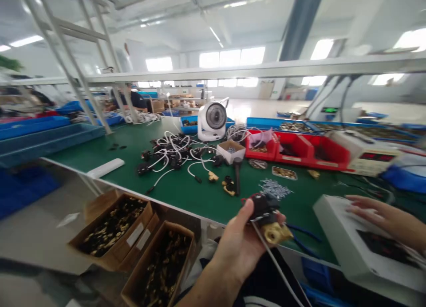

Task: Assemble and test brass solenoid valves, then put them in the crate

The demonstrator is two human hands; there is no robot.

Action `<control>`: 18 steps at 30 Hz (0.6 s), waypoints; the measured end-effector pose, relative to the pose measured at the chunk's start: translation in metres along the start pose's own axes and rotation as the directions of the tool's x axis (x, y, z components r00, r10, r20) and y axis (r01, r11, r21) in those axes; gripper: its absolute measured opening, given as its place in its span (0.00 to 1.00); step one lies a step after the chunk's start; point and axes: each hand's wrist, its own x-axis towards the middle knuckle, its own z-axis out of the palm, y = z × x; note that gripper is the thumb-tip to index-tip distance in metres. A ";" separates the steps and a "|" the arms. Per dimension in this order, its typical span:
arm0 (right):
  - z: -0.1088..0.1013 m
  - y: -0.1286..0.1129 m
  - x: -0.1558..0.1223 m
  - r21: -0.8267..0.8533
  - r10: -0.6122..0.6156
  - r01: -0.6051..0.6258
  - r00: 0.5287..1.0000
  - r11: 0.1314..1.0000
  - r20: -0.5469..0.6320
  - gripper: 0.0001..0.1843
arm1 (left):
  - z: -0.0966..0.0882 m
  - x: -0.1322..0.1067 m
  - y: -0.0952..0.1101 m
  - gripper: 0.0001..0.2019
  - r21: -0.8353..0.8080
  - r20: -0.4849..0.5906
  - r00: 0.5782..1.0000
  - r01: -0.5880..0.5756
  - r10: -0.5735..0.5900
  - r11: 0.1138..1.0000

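Observation:
My left hand (238, 242) is wrapped round a black valve unit (264, 207) with a brass fitting and holds it up above the near edge of the bench. A pale cable trails down from the unit across my wrist. At the right, my right hand (379, 214) rests its outstretched fingers on the top of a white box (339, 227), beside a dark panel. Just beyond the held unit lie a pile of small silvery screws (274, 188), a black handheld tool (237, 176) and another black and brass piece (229, 186).
A tangle of black parts with white cables (175, 149) spreads over the green bench (199, 196). Behind stand a white fan (212, 120), red bins (294, 149) and a power supply (369, 154). Cardboard boxes (191, 236) of brass parts sit below the front edge.

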 end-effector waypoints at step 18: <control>0.077 -0.055 -0.201 0.075 -0.265 0.273 0.774 0.959 0.576 0.19 | 0.012 -0.028 0.006 0.20 0.360 0.086 0.946 -0.322 0.312 0.876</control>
